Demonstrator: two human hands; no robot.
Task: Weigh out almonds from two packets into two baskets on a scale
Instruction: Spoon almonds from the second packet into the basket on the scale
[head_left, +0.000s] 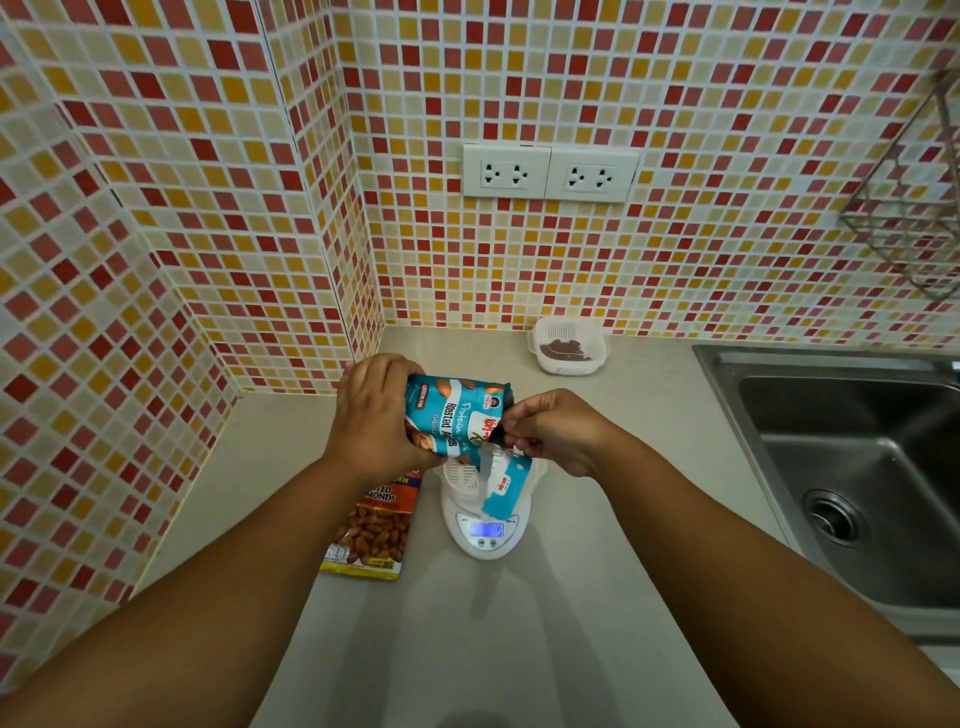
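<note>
Left hand (375, 410) gripped blue packet (451, 415); right hand (558, 431) pinched torn strip (503, 486) above scale (487, 525). Opening step; pouring into basket (464, 475) below probably next.

basket (464, 475) on scale (487, 525) | second packet (373, 525) left | sink (852, 467) right

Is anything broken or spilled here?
Nothing spilled. The blue packet is torn: a strip hangs from its top over the basket on the scale, because both hands are opening it.
</note>
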